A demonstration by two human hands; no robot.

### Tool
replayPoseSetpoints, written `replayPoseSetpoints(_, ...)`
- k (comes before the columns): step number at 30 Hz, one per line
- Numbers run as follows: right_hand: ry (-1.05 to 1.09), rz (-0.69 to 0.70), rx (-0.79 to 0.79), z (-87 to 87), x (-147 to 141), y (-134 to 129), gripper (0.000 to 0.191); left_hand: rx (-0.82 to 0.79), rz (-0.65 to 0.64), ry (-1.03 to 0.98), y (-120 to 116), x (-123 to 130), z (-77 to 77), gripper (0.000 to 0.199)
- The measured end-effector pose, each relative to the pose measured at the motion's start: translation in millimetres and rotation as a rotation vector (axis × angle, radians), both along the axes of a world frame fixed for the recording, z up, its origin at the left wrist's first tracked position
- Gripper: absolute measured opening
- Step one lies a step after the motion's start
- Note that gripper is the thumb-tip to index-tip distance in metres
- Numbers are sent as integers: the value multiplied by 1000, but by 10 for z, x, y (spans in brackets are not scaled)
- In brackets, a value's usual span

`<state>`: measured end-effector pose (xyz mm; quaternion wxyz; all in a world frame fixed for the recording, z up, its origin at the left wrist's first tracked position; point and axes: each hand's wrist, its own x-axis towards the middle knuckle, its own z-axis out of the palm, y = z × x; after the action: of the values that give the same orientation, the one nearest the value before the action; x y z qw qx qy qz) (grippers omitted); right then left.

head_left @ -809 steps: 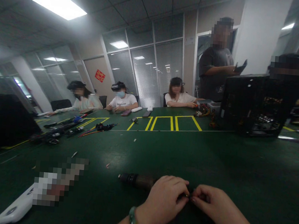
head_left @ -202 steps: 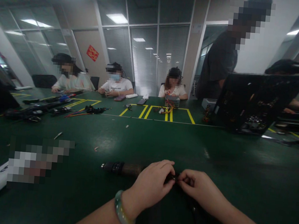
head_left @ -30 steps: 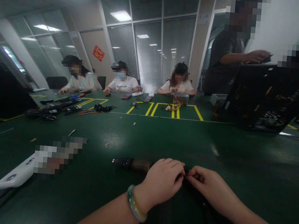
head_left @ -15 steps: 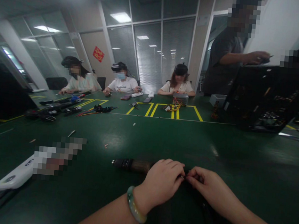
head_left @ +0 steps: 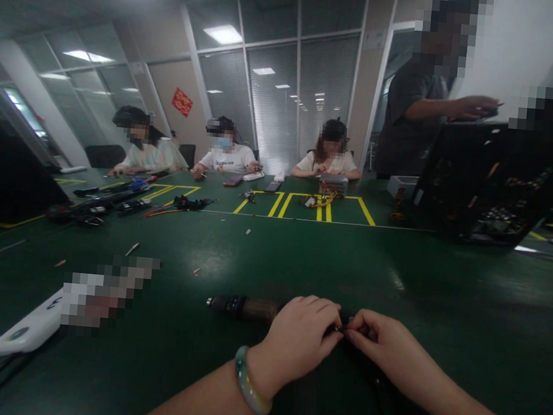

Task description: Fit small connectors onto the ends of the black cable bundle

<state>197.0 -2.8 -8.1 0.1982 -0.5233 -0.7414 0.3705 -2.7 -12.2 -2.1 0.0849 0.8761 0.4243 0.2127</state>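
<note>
Left hand (head_left: pixel 304 332) pinches a tiny glinting piece (head_left: pixel 337 329), fingers nearly closed, beside a dark barrel-shaped tool (head_left: pixel 258 309), lower centre; right hand (head_left: pixel 381 339) pinches adjacent, contents hidden from me. Neither has visibly shifted, so work stays there.

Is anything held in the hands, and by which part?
The left hand, partly hiding the dark tool, seems to pinch a small shiny piece beside the right hand; both hands' exact grips are hidden.

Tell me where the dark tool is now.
In the head view, the dark tool lies on the green table, below centre, its tip pointing left, partly hidden behind the left hand.
</note>
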Motion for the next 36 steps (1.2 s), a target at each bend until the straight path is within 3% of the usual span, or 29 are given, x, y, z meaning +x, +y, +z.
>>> replayPoseSetpoints(10, 29, -4, -60, -64, 19, 16, 17, 10, 6, 8, -7, 6, -7, 10)
replayPoseSetpoints(23, -22, 23, -28, -62, 36, 24, 16, 5, 7, -21, 5, 1, -30, 7)
replayPoseSetpoints(30, -3, 5, -21, -44, -7, 7, 17, -24, 59, -24, 47, 0, -73, 17)
replayPoseSetpoints(36, 5, 6, -3, -34, 1, 8, 17, -8, 11, -13, 28, -6, -47, 14)
